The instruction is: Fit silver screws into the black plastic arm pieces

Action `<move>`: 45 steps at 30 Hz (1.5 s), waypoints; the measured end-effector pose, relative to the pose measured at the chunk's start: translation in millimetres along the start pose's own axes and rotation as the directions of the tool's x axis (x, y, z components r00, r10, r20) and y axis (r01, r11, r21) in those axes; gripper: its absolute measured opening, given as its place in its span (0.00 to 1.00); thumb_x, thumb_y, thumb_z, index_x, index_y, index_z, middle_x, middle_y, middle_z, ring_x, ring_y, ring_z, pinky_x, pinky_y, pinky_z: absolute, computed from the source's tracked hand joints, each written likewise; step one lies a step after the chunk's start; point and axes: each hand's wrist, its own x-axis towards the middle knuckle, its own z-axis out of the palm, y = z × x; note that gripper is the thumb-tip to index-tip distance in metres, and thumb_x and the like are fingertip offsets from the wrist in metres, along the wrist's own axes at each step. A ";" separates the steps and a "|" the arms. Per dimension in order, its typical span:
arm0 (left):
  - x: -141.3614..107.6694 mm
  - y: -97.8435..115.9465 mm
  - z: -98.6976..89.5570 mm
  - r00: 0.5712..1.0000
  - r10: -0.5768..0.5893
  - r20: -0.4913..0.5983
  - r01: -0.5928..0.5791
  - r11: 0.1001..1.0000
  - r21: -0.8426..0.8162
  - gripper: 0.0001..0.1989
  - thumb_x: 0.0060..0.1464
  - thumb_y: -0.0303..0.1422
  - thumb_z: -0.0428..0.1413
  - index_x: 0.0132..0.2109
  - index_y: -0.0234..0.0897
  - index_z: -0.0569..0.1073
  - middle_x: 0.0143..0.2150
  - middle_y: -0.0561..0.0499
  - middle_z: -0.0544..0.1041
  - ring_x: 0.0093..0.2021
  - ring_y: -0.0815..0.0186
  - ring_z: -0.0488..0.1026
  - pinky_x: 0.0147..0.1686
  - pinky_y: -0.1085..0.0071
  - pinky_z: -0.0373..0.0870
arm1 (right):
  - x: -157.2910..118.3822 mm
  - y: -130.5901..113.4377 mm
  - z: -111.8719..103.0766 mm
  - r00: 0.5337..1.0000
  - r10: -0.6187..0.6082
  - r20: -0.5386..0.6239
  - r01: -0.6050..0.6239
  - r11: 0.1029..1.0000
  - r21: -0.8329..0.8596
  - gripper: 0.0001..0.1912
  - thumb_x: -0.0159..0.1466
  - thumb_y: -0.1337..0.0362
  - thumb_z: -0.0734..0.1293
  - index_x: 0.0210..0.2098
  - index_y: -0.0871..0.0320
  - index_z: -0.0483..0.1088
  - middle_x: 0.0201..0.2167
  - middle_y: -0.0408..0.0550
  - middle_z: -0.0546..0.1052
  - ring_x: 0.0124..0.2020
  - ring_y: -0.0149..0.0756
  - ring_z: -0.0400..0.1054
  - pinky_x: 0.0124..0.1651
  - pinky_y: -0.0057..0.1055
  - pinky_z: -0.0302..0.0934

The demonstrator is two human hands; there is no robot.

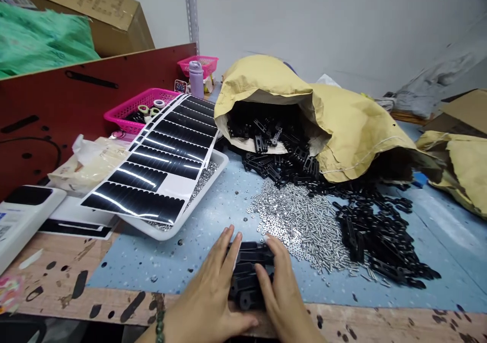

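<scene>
Near the table's front edge, a stack of black plastic parts (249,277) lies between my two hands. My left hand (213,284) rests along its left side, fingers stretched forward and thumb apart. On the right side is my right hand (281,287), its thumb lying over the parts and its fingers curved round their edge. Beyond them spreads a pile of small silver screws and nuts (304,221). Loose black parts (380,236) are heaped to the right of the screws. More black parts spill from an open yellow paper sack (270,79) at the back.
Black sticker sheets (163,155) lie across a white tray (216,165) of small metal pieces. Behind are a pink basket (125,112) and a purple bottle (196,79). A white device (26,221) stands at the left; another yellow sack (361,125) lies back right.
</scene>
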 end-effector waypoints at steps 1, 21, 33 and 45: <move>2.2 0.9 3.5 1.000 0.007 0.002 -0.007 1.000 0.014 0.58 0.44 0.34 0.62 0.68 0.37 0.26 0.69 0.36 0.36 0.67 0.43 0.39 0.57 0.41 0.57 | -1.8 -0.9 6.4 0.999 -0.042 0.004 0.042 0.999 -0.001 0.23 0.69 0.66 0.54 0.62 0.57 0.47 0.59 0.57 0.58 0.61 0.41 0.54 0.57 0.43 0.62; 18.0 5.2 -1.8 0.992 0.057 -0.110 -0.060 0.998 -0.021 0.39 0.41 0.25 0.53 0.62 0.34 0.53 0.55 0.39 0.62 0.57 0.50 0.58 0.57 0.47 0.58 | 5.4 20.9 -9.9 0.996 -0.074 0.045 0.060 0.965 0.254 0.17 0.69 0.65 0.56 0.56 0.49 0.59 0.53 0.47 0.70 0.55 0.39 0.64 0.56 0.44 0.63; 4.4 16.7 -42.8 0.658 -0.100 0.746 0.646 -0.433 -0.628 0.21 0.42 0.41 0.64 0.36 0.27 0.72 0.34 0.41 0.75 0.30 0.65 0.74 0.24 0.78 0.67 | 48.0 -30.8 -1.6 0.981 -0.189 -0.049 0.181 0.788 0.588 0.14 0.69 0.56 0.56 0.44 0.56 0.67 0.26 0.43 0.71 0.25 0.29 0.65 0.30 0.26 0.57; -8.2 -12.5 -18.3 0.961 -0.245 -0.130 0.241 0.969 -0.047 0.39 0.54 0.44 0.54 0.68 0.42 0.46 0.69 0.46 0.45 0.67 0.50 0.41 0.63 0.46 0.46 | 52.9 -21.1 31.6 0.940 0.322 0.115 -0.322 0.947 -0.027 0.18 0.67 0.56 0.57 0.25 0.57 0.66 0.20 0.44 0.67 0.24 0.35 0.61 0.29 0.30 0.49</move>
